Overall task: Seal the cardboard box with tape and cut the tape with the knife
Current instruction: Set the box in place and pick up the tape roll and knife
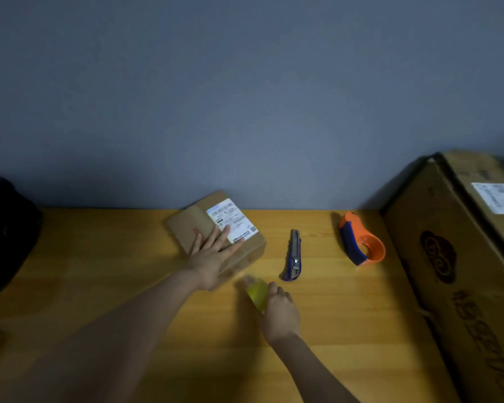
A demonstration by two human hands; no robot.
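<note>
Head view: small cardboard box [216, 234] on a wooden desk [99, 286], both hands in frame.

Landmark is the small box: a flat brown corrugated carton with a glossy white shipping label [232, 220], at the desk's far edge against a matte grey wall [245, 97]. Well to its right, a large printed cardboard carton [454, 257] leans tilted. Far left of it, a dark rounded object [3, 237], unidentifiable. Left hand [213, 257] lies flat on the box top, fingers spread open and overlapping the label corner. Right hand [281, 312], just in front of the box, is closed around a translucent yellowish tape roll [256, 292], motion-blurred. Right of the box: an orange-and-blue plastic tape dispenser [361, 241], curved and empty-looking; nearer the box, a slim utility knife [293, 255], metal slider in a blue body, lying flat.
</note>
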